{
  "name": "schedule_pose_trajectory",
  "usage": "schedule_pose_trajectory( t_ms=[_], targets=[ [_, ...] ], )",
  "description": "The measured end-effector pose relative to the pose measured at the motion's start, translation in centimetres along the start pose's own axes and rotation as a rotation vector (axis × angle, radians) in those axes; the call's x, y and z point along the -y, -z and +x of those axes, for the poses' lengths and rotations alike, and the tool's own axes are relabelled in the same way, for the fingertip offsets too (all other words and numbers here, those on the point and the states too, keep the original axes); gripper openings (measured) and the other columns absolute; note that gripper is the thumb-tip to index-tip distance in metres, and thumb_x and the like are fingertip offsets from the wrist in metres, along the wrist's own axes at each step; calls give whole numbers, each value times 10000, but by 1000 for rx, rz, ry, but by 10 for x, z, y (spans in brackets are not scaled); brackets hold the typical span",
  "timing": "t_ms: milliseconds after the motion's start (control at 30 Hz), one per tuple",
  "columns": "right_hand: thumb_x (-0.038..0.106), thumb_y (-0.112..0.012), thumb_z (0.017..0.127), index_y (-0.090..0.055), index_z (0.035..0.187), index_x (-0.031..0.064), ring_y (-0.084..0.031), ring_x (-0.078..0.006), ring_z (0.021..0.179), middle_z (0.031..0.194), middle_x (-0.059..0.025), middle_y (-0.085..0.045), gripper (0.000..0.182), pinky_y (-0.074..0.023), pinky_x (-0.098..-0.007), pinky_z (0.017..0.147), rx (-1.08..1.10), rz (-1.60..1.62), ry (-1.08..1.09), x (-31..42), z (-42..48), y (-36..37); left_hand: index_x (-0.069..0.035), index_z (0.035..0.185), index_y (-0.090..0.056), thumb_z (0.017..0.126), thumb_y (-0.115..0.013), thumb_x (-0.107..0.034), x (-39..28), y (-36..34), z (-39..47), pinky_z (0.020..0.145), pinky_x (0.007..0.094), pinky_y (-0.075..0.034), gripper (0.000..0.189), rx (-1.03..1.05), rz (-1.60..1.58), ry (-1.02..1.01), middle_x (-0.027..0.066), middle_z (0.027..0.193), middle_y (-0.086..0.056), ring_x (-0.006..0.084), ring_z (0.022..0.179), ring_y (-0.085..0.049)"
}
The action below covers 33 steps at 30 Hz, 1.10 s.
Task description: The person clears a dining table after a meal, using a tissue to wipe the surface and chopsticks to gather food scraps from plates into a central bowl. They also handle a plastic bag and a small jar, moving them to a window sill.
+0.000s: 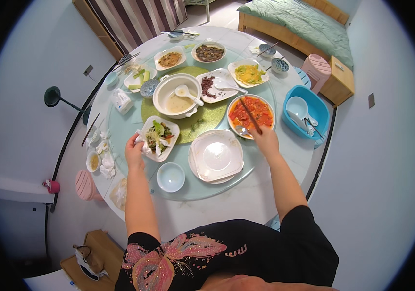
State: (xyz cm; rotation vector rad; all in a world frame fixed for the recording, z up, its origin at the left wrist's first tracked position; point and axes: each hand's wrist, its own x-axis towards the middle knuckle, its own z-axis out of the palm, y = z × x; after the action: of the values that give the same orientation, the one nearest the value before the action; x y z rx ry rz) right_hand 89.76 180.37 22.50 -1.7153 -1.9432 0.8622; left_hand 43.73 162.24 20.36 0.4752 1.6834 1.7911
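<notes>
My left hand [134,153] is at the left edge of a squarish white plate [172,146] of leafy leftovers. Its fingers hold a crumpled white tissue [142,143] against the rim; whether they also grip the plate is hard to tell. Brown chopsticks [250,114] are in my right hand [267,141], slanting over a round dish of red tomato-like food [262,107]. A metal spoon [242,130] rests in that dish near my fingers. Between my arms lie stacked, soiled white plates [217,154] and a pale bowl [171,177].
A white tureen [158,103] with a ladle stands mid-table on a green mat [213,125]. Several food dishes ring it on the glass turntable [189,194]. At right, a blue basin [287,122] holds bowls and spoons. Used tissues [107,165] lie at left; pink stools [86,185] flank the table.
</notes>
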Motion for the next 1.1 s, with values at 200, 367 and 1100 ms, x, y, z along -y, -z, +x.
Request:
schedule_pose_trajectory(
  t_ms=[200,367,1100],
  targets=[
    [313,-665,933,-667,959,-6,-613,-237,549,757,-115,-701,320,-448,-377,464,-255,476,-73,-48,197,22,34,1306,-579,844,-602,68,6,-19,-15,848,273,-526,464,-60,26,-22,110,1149,-663,168,975,-647],
    [307,-641,949,-625,925,-1,-501,-168,449,710,-94,-649,309,-382,-326,386,-206,532,-455,-58,287,0,32,1319,-565,845,-607,76,6,-9,-31,886,285,-529,478,-122,37,2,113,1169,-654,176,1018,-644],
    [146,-721,916,-571,919,81,-429,-74,454,639,25,-503,164,-309,-240,375,-123,934,-245,-69,323,36,36,1347,-528,896,-593,80,-7,-30,-46,967,301,-514,457,-155,-79,-4,123,1225,-640,186,1102,-628]
  ],
)
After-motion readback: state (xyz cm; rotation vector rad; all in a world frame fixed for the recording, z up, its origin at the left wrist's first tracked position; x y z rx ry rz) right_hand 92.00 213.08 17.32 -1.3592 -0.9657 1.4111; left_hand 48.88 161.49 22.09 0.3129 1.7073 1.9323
